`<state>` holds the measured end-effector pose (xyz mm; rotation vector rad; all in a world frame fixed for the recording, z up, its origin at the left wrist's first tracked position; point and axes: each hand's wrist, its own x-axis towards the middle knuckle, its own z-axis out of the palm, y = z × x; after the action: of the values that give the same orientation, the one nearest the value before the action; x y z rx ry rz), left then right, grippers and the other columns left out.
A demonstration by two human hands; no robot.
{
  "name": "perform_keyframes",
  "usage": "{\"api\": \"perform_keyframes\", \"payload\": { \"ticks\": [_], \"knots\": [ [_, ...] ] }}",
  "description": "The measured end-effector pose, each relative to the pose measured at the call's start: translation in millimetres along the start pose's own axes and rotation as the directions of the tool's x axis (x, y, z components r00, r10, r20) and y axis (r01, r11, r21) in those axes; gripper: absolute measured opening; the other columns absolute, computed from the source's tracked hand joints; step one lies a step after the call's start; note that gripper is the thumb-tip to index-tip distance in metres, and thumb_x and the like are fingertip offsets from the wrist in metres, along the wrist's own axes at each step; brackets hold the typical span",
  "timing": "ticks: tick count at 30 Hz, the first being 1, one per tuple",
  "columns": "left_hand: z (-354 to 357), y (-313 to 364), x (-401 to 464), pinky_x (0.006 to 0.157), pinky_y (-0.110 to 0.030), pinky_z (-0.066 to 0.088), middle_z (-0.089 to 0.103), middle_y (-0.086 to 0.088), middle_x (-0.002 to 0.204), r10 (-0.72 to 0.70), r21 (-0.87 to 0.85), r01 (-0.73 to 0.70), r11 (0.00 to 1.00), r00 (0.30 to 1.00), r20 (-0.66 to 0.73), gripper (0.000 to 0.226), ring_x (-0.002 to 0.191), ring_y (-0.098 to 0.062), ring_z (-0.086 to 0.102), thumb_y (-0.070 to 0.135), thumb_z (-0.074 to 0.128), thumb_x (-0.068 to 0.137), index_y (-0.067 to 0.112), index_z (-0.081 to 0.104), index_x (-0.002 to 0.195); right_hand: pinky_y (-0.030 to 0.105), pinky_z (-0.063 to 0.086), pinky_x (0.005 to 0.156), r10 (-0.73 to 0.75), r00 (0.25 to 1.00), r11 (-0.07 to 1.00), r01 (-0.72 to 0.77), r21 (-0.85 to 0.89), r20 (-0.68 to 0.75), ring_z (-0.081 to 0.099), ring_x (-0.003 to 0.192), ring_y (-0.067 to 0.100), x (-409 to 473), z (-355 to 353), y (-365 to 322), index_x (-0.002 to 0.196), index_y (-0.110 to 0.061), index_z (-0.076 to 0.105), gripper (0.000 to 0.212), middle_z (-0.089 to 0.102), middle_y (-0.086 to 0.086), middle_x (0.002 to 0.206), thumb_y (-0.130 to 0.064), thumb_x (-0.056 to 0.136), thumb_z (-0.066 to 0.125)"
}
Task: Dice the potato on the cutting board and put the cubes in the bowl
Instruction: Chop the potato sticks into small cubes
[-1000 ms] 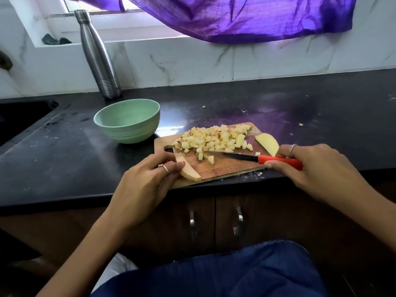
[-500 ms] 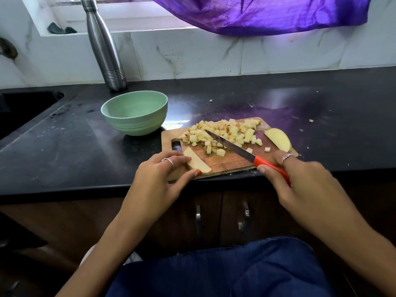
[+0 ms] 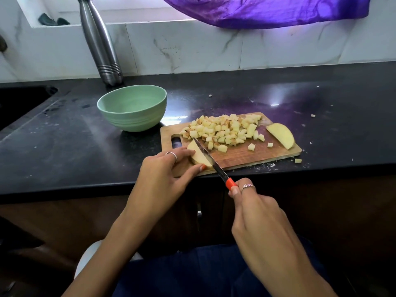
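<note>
- Green bowl (image 3: 132, 108) stands on the black counter (image 3: 64, 146), just left of the wooden cutting board (image 3: 242, 156).
- Left hand (image 3: 165, 171) pinches a potato slice (image 3: 198, 156) at the board's near-left corner.
- Diced cubes (image 3: 225, 129) heaped on the board; second slice (image 3: 280, 135) at its right end.
- Right hand (image 3: 255, 213) grips the red-handled knife (image 3: 214, 163), blade laid across the held slice.

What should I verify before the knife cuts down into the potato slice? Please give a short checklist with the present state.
1. Left hand holds the potato slice on the cutting board: ok.
2. Right hand grips the knife handle: ok.
3. Blade lies across the slice: ok.
4. Left thumb tip clear of the blade: not ok, very close.
5. Bowl within reach beside the board: ok.
6. Board fully on the counter: cannot tell.
</note>
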<state>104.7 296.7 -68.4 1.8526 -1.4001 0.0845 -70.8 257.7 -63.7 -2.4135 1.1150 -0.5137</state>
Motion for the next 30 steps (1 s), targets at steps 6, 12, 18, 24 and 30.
{"api": "perform_keyframes", "payload": {
  "ticks": [6,12,18,24,30],
  "knots": [
    [0,0,1,0.084,-0.017,0.048,0.068,-0.001,0.112,-0.023,-0.016,0.023,1.0,0.999,-0.024,0.039,0.093,-0.006,0.064,0.038,0.075,0.072,0.015,0.073,0.103,0.019,0.027,0.046,-0.011,1.0,0.99,0.012,-0.138,0.006,0.038,0.055,0.003,1,0,-6,0.12,-0.025,0.028,0.024,0.041,-0.01,0.069,-0.031,0.1,0.016],
    [2,-1,0,0.079,-0.038,0.056,0.069,0.001,0.111,-0.051,-0.033,0.049,0.998,0.998,-0.042,0.046,0.09,-0.01,0.068,0.051,0.065,0.07,0.019,0.073,0.103,0.018,0.025,0.046,0.074,0.991,0.977,-0.05,-0.209,0.111,0.044,0.066,0.009,8,0,-18,0.135,-0.022,0.018,0.034,0.037,-0.009,0.074,-0.028,0.101,0.023],
    [1,-2,1,0.082,-0.039,0.055,0.068,0.0,0.112,-0.045,-0.033,0.044,0.998,0.999,-0.01,0.046,0.095,-0.014,0.068,0.05,0.065,0.07,0.019,0.073,0.102,0.026,0.036,0.063,0.158,0.97,0.96,-0.106,-0.26,0.187,0.055,0.098,0.021,24,-3,-35,0.14,-0.017,0.018,0.046,0.054,0.003,0.108,-0.02,0.097,0.034],
    [-1,1,4,0.084,-0.042,0.055,0.071,-0.003,0.104,-0.01,0.015,0.01,1.0,1.0,0.0,0.046,0.096,-0.02,0.068,0.047,0.064,0.071,0.012,0.074,0.1,0.032,0.039,0.066,0.159,0.961,0.948,-0.085,-0.308,0.226,0.054,0.098,0.024,39,-4,-41,0.14,-0.014,0.023,0.045,0.051,0.008,0.117,-0.016,0.097,0.036],
    [-1,4,7,0.072,-0.043,0.055,0.073,-0.009,0.09,-0.01,0.127,0.005,0.992,0.999,0.044,0.04,0.084,-0.029,0.068,0.046,0.068,0.079,0.013,0.073,0.101,0.034,0.042,0.064,0.196,0.94,0.951,-0.113,-0.286,0.279,0.048,0.077,0.021,49,-11,-37,0.119,-0.015,0.038,0.024,0.037,0.001,0.078,-0.022,0.097,0.043]
  ]
}}
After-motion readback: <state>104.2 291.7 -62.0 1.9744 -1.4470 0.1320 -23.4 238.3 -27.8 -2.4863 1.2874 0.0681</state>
